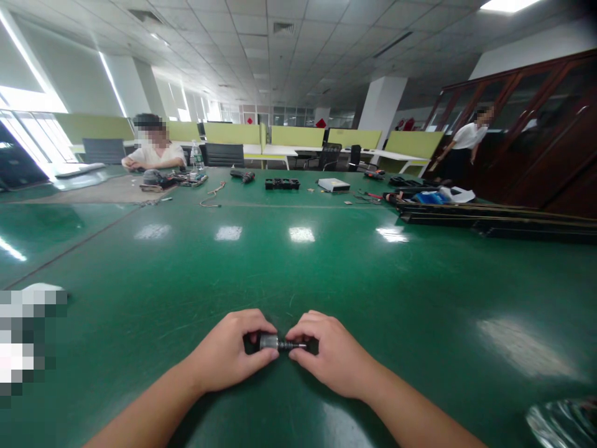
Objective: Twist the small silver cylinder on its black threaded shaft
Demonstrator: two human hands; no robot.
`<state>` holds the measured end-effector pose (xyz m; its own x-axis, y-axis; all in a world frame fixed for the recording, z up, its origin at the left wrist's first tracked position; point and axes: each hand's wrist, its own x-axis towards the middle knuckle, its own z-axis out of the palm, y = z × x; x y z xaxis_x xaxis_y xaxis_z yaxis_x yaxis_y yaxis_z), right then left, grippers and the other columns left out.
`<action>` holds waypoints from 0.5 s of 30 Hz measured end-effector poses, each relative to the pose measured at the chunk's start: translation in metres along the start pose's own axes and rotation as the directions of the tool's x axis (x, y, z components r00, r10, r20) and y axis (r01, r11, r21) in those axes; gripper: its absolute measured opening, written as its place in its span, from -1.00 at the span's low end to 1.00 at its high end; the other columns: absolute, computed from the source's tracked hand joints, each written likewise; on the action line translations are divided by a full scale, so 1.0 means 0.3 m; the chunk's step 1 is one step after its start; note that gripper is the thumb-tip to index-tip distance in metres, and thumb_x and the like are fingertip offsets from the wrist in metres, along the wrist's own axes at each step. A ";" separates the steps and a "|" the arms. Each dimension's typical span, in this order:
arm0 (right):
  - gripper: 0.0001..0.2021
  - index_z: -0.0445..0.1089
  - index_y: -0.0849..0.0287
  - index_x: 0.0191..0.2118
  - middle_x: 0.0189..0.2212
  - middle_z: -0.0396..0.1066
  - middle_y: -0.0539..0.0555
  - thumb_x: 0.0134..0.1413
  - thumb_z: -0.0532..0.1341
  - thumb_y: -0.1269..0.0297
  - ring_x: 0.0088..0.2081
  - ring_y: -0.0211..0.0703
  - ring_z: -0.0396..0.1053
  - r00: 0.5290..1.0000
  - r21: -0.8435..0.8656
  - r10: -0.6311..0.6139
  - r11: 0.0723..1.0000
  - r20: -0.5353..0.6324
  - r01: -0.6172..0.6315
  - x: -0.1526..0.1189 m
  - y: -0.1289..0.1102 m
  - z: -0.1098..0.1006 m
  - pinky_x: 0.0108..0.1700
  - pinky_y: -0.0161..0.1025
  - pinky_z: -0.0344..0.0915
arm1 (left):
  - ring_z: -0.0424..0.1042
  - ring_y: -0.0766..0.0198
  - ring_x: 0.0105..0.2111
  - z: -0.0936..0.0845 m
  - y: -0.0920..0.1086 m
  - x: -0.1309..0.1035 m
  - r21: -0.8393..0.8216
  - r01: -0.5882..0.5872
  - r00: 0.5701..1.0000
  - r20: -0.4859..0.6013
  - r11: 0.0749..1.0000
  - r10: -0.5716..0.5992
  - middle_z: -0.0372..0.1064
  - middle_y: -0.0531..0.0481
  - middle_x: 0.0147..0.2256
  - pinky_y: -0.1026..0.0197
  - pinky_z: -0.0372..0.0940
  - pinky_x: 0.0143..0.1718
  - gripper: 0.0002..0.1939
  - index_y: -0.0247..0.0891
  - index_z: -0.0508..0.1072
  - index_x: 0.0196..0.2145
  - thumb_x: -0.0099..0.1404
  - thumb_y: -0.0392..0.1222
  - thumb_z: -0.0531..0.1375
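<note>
A: What could go wrong here?

B: The table point(289, 267) looks slick, so if both grips loosened, the part point(269, 342) could roll away from the hands.

A: Where is the part?

B: Between the hands, low over the table; whether it touches the surface, I can't tell. The left hand point(226, 356) pinches its fat cylinder, and the right hand point(338, 358) pinches narrowly about the thin end point(282, 345).

A: Any risk in that?

B: Uneven force from the two sides might bend the thin end. The tip point(303, 345) could slip out if the right pinch is too shallow.

A: And containers?

B: First the cabinet point(527, 127), far beyond the right hand, its contents too dark to make out. Then the rack point(282, 184), straight beyond both hands; it seems divided, but what it holds is too small to tell. Last, the bottle point(198, 158), beyond the left hand: clear, its fill unreadable.
</note>
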<state>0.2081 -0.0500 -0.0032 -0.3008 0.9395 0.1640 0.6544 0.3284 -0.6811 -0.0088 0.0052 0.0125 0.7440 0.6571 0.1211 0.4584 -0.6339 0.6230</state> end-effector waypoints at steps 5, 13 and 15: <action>-0.85 0.51 0.10 -0.26 -0.37 0.46 -0.03 -0.02 0.36 0.41 -0.25 -0.19 0.33 1.000 -0.011 -0.019 1.000 -0.005 0.019 0.003 -0.006 0.006 -0.19 -0.24 0.16 | 0.40 0.26 -0.36 0.005 -0.002 -0.001 0.006 0.015 1.000 0.000 1.000 -0.015 0.42 0.02 -0.35 0.26 0.22 -0.31 -0.80 -0.22 0.55 -0.21 0.16 -0.21 0.31; -0.86 0.51 0.11 -0.26 -0.36 0.46 -0.03 0.00 0.35 0.42 -0.26 -0.19 0.33 1.000 0.002 -0.027 1.000 -0.006 0.027 -0.001 -0.001 0.008 -0.19 -0.24 0.16 | 0.38 0.26 -0.37 0.005 0.002 0.004 -0.018 0.040 0.999 0.007 0.999 -0.039 0.41 0.02 -0.36 0.27 0.22 -0.34 -0.79 -0.23 0.54 -0.24 0.12 -0.23 0.34; -0.86 0.51 0.11 -0.27 -0.37 0.46 -0.02 0.00 0.35 0.43 -0.26 -0.19 0.33 1.000 0.004 -0.029 1.000 -0.010 0.029 -0.001 0.001 0.007 -0.19 -0.24 0.16 | 0.39 0.26 -0.37 0.004 0.002 0.005 -0.020 0.043 0.999 0.006 0.999 -0.042 0.41 0.02 -0.36 0.27 0.23 -0.33 -0.79 -0.23 0.54 -0.24 0.12 -0.23 0.34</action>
<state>0.2070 -0.0504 -0.0049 -0.3132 0.9303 0.1909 0.6424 0.3556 -0.6789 -0.0068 0.0053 0.0120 0.7267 0.6811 0.0901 0.4797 -0.5969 0.6431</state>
